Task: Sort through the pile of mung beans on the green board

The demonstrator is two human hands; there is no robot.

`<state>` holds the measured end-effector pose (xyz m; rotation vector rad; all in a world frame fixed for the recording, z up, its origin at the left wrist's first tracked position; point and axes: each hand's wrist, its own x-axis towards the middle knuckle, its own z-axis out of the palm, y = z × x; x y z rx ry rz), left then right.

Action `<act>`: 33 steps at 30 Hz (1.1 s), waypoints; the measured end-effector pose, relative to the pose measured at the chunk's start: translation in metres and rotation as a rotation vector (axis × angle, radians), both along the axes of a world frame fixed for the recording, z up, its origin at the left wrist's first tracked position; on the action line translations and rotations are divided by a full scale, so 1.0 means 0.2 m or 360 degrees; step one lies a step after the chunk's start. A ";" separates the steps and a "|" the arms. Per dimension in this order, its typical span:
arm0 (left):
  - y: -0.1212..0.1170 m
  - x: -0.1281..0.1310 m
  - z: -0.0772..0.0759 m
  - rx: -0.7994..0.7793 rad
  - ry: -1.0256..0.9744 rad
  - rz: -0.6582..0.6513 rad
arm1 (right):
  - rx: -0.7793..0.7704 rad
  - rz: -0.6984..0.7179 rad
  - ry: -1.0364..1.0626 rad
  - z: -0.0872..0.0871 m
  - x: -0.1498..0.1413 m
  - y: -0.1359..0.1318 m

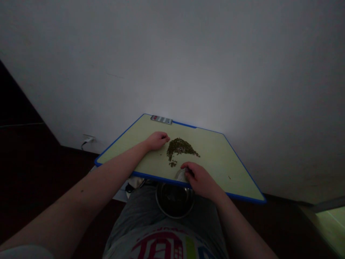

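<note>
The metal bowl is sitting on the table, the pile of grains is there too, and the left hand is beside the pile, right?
Not quite: the head view shows the metal bowl below the near edge of the table. The pile of grains is on the table, with the left hand beside it.

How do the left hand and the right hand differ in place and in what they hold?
The left hand is farther in, beside the greenish grains; the right hand is by the near edge of the table. The right hand appears to hold a see-through item; whether the left hand holds anything is unclear. Both are bare, with bent fingers.
</note>
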<state>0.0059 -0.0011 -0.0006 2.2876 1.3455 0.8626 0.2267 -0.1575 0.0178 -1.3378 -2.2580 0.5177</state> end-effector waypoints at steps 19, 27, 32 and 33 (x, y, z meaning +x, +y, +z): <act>0.00 0.00 0.00 -0.0001 0.0004 -0.0015 | 0.0318 -0.0426 -0.0166 -0.04 -0.07 0.06; 0.00 -0.01 0.00 -0.0004 0.0012 -0.0017 | 0.0301 -0.0653 -0.0261 -0.06 0.04 0.11; -0.01 -0.01 0.00 0.0019 0.0010 -0.0017 | 0.0291 -0.0692 -0.0285 -0.06 0.06 0.11; -0.01 -0.01 0.00 0.0024 0.0015 -0.0015 | 0.0302 -0.0681 -0.0275 -0.06 0.06 0.11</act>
